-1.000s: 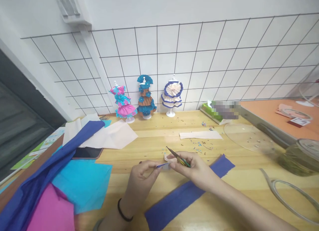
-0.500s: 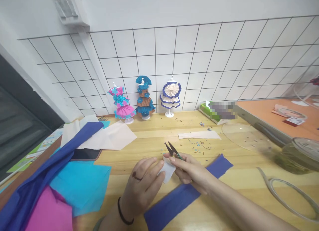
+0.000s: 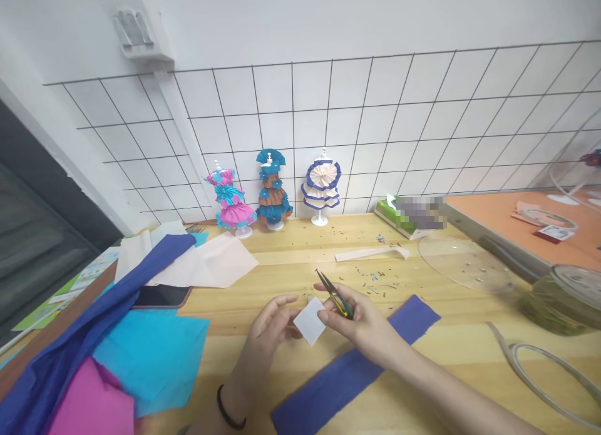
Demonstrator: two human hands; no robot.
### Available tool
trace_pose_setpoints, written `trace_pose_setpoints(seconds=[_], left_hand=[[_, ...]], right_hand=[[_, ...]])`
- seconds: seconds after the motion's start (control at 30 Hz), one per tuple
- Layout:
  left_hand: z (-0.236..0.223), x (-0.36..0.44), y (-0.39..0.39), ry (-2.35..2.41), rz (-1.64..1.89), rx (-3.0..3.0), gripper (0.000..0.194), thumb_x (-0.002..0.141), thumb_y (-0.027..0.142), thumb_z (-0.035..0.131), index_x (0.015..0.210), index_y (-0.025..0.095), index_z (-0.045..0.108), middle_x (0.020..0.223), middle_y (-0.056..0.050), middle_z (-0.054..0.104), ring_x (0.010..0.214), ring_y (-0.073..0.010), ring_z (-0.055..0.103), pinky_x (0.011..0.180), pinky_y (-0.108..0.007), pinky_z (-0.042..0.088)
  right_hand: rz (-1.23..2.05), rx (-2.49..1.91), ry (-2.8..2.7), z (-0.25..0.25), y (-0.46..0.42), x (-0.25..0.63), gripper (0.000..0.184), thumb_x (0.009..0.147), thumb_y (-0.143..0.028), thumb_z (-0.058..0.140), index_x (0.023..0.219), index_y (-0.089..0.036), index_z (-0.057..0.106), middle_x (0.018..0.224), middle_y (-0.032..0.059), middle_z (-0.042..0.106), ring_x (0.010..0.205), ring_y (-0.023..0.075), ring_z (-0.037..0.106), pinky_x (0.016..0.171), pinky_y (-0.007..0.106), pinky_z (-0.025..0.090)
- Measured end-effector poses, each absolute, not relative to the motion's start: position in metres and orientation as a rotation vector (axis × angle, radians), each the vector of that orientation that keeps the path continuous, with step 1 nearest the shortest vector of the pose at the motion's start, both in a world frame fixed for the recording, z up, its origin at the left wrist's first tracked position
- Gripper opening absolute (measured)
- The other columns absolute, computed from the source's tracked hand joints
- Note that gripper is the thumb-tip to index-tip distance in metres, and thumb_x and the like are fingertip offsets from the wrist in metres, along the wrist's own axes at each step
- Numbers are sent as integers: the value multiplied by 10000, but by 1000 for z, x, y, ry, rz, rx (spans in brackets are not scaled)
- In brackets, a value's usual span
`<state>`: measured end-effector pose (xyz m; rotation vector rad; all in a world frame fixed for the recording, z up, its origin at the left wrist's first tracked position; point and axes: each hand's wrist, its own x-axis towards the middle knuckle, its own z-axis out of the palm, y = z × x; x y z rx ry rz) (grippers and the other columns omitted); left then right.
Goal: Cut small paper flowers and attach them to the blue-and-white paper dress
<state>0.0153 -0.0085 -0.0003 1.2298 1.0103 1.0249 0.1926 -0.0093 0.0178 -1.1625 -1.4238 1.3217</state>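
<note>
A small white paper square [image 3: 310, 321] is held up with one corner pointing down. My right hand [image 3: 359, 316] pinches its right corner under the thumb. The same hand keeps a pair of small scissors [image 3: 334, 294], dark-bladed with green and yellow on the handles, blades pointing up and left. My left hand [image 3: 270, 328] is at the square's left corner, its fingers loosely curved and apart; some fingertips are hidden behind the paper. Under my right wrist lies a dark blue crepe paper strip [image 3: 328, 394]. Beyond the hands is a narrow white strip [image 3: 369, 254].
Three small dress forms in ruffled paper dresses, pink [image 3: 235, 203], teal and brown [image 3: 273, 194], and white and blue [image 3: 322, 184], stand by the wall. Coloured paper sheets [image 3: 154, 353] cover a phone [image 3: 159, 296] at left. Tape [image 3: 558, 297] and a clear disc [image 3: 462, 266] lie right.
The paper piece has turned from edge-on to facing me as a flat square. My left fingers have drawn back from over it. The white strip beyond looks narrower, its right end curled.
</note>
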Motion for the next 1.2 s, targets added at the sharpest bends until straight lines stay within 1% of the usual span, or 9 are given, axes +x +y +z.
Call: trace_pose_setpoints(seconds=[0.1, 0.17, 0.23, 0.6, 0.8, 0.9, 1.07, 1.13, 1.2], left_hand=[[2, 17, -9, 902, 921, 1126, 334, 766, 410, 539, 951, 133, 573, 815, -75, 646, 710, -162, 578, 606, -258, 454], [0, 18, -10, 882, 890, 1167, 288, 693, 314, 653, 914, 140, 587, 807, -51, 646, 701, -134, 557, 611, -224, 425], [-1, 19, -10, 882, 881, 1164, 254, 656, 239, 691, 869, 143, 592, 786, -34, 651, 690, -114, 546, 628, -211, 409], [-1, 19, -7, 895, 883, 1131, 279, 629, 261, 702, 854, 143, 588, 754, -28, 644, 658, -115, 532, 638, -229, 398], [-3, 15, -9, 890, 740, 1309, 174, 710, 301, 619, 727, 128, 607, 618, 21, 529, 588, -97, 428, 552, -211, 308], [-1, 14, -9, 914, 714, 1349, 195, 714, 325, 605, 688, 133, 614, 584, 29, 497, 576, -102, 407, 545, -216, 290], [2, 12, -7, 960, 767, 1315, 210, 685, 347, 629, 676, 138, 622, 588, 17, 528, 592, -118, 438, 579, -228, 320], [3, 12, -6, 1014, 833, 1258, 214, 670, 351, 639, 678, 138, 625, 613, 1, 554, 621, -133, 465, 612, -241, 342], [5, 11, -6, 1049, 916, 1188, 210, 671, 347, 638, 660, 138, 617, 624, -10, 560, 634, -139, 472, 621, -249, 353]], right_hand=[[1309, -1164, -1461, 14, -12, 189, 442, 749, -321, 595, 1149, -165, 492, 761, 4, 564, 750, 150, 548, 728, 273, 421], [1274, -1183, -1474, 12, -13, 186, 447, 738, -316, 599, 1146, -163, 496, 757, 5, 558, 754, 154, 551, 727, 275, 429], [1247, -1200, -1484, 12, -14, 185, 439, 727, -311, 603, 1129, -162, 509, 763, 9, 561, 768, 159, 553, 727, 276, 436], [1241, -1245, -1520, 11, -10, 186, 423, 709, -238, 594, 1115, -161, 501, 793, 8, 595, 755, 145, 579, 762, 289, 454], [1149, -1218, -1662, 8, -12, 188, 406, 730, -212, 589, 1129, -194, 517, 1085, 58, 603, 1004, 192, 545, 896, 330, 407], [1115, -1207, -1722, 8, -13, 189, 373, 744, -222, 589, 1113, -207, 540, 1107, 54, 604, 1038, 206, 529, 914, 347, 391], [1144, -1201, -1651, 16, -13, 190, 334, 787, -354, 560, 1079, -191, 562, 1020, 62, 629, 950, 211, 562, 852, 333, 420], [1182, -1201, -1632, 20, -13, 191, 318, 813, -407, 514, 1021, -174, 575, 831, 40, 635, 793, 182, 579, 756, 300, 438], [1220, -1200, -1645, 21, -13, 190, 321, 842, -451, 446, 872, -168, 594, 636, -4, 552, 633, 145, 531, 640, 262, 417]])
